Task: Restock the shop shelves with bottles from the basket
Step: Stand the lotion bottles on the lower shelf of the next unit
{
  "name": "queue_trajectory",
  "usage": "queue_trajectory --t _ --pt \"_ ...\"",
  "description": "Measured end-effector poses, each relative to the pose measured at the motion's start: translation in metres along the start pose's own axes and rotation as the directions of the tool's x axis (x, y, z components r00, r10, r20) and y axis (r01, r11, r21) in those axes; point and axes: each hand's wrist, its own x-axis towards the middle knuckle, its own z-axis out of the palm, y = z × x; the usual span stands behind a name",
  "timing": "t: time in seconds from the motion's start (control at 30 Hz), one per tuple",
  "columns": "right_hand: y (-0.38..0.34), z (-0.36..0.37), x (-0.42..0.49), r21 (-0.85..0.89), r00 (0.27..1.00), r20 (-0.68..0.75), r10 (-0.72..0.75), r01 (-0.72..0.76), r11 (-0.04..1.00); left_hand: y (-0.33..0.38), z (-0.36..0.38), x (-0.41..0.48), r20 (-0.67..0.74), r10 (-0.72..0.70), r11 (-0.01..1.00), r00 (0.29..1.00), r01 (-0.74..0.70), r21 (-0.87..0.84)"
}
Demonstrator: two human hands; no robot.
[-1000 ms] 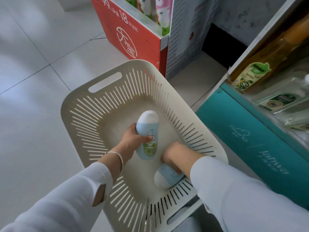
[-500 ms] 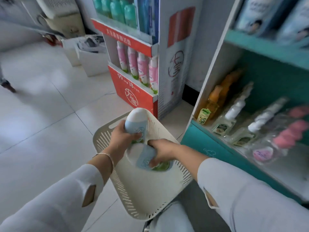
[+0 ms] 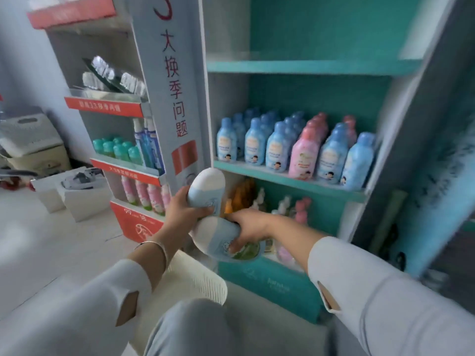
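mid-frame our left hand (image 3: 185, 211) grips an upright bottle (image 3: 208, 186), our right hand (image 3: 253, 226) a tilted bottle (image 3: 218, 235), neither on the teal shelves (image 3: 308, 68) yet.

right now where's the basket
Head view, lower centre: the basket lies below the left hand, just left of the teal shelf unit.

basket (image 3: 205, 281): mostly hidden by sleeve (image 3: 90, 304), knee (image 3: 195, 327) | lower bottle (image 3: 218, 236): base partly covered by right hand (image 3: 250, 227) | upper bottle (image 3: 205, 186): label blurred, left hand (image 3: 183, 209) over base | bottom-shelf bottles (image 3: 282, 206): blurred, partly behind hands
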Motion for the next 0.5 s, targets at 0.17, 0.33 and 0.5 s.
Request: queue_trajectory --t 0.17,0.33,0.5 --pt "0.056 -0.035 -0.096 -0.015 0.967 -0.186 0.173 -0.179 0.984 0.048 0.077 -0.020 0.221 0.099 0.995 0.970 -0.096 -0.023" --pt "0.113 -0.038 -0.205 0.137 0.879 -0.247 0.407 -0.384 0.913 0.078 0.165 -0.073 0.459 0.147 0.988 0.876 -0.108 -0.109" --pt "0.165 -0.022 -0.296 0.249 0.800 -0.244 0.548 -0.495 0.833 0.086 0.233 -0.126 0.612 0.156 0.988 0.775 -0.121 -0.098"
